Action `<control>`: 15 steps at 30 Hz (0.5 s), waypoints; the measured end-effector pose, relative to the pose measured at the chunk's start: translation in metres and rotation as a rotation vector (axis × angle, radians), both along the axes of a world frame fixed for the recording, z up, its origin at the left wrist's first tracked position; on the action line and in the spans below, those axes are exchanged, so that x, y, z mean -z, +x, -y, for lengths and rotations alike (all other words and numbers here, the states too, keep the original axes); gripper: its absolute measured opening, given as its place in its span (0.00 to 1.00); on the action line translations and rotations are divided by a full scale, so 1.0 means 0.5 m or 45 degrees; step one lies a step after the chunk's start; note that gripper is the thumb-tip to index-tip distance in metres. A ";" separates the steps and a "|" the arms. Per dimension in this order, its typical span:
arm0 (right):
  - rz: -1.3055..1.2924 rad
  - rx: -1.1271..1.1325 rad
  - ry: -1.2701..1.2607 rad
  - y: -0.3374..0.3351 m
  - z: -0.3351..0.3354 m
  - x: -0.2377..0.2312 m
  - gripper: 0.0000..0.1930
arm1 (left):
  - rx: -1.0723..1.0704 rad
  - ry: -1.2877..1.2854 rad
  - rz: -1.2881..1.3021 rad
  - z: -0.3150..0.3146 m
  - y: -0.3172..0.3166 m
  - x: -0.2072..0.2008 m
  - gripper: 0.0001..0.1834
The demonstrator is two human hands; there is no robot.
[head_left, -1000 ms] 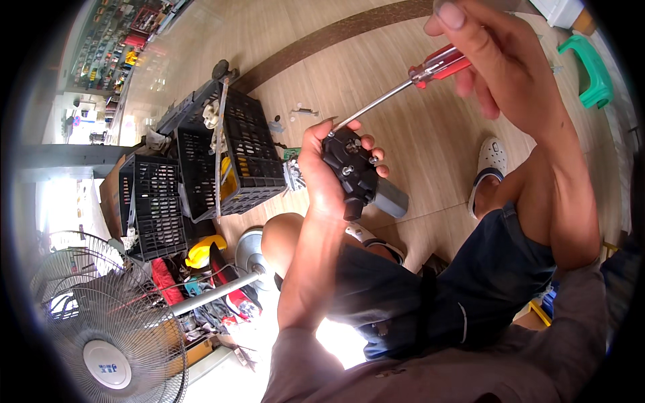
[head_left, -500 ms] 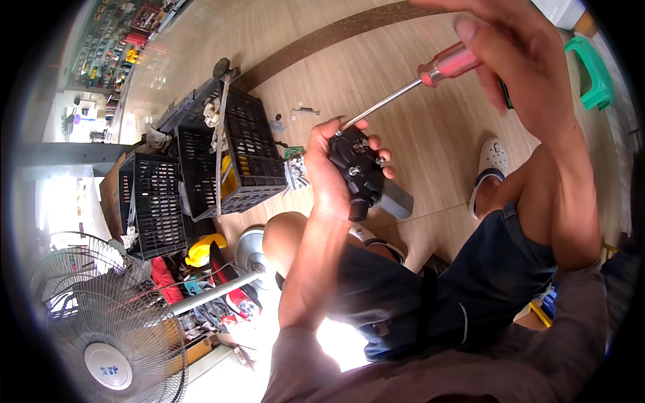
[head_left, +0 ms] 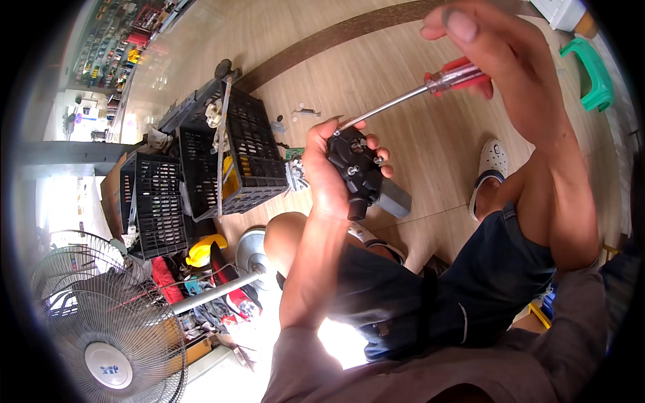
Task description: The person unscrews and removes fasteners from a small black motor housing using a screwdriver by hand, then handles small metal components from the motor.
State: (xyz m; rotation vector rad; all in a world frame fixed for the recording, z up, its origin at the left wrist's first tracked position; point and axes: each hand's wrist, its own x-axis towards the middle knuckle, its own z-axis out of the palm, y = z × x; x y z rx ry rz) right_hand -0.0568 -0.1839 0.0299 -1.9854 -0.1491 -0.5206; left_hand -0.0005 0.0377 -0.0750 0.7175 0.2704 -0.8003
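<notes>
In my left hand (head_left: 326,178) lies a black housing (head_left: 353,154) with several metal screws or posts on its face and a grey block (head_left: 394,200) at its lower end. My fingers wrap round it from behind, and the thumb lies along its upper left edge. A screwdriver (head_left: 443,82) with a clear red handle slants down to a screw at the housing's top corner, beside my left thumb tip. My right hand (head_left: 510,70) is loosely at the handle's butt end. Its thumb and a finger are lifted off the handle; the other fingers are partly hidden.
Black plastic crates (head_left: 252,144) stand at the left, with a standing fan (head_left: 107,363) in front of them. Small loose parts (head_left: 306,111) lie on the tiled floor (head_left: 416,161) by the crates. A green stool (head_left: 591,74) is at the far right.
My right thumb and finger have lifted up off the screwdriver handle, and the handle has turned and tilted slightly lower. My left hand and the housing stay almost in place.
</notes>
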 end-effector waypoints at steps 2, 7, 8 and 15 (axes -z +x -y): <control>-0.098 0.052 0.094 0.005 -0.012 -0.002 0.10 | 0.009 0.001 -0.012 0.002 0.000 0.003 0.23; -0.133 -0.006 0.441 -0.005 -0.002 -0.034 0.11 | -0.010 0.026 -0.005 -0.001 0.000 -0.003 0.23; -0.207 0.048 0.201 -0.006 0.001 -0.038 0.11 | -0.010 0.027 -0.006 -0.002 0.000 -0.004 0.23; -0.202 -0.025 0.524 0.014 0.011 -0.003 0.12 | -0.008 0.011 -0.008 0.000 0.000 0.000 0.23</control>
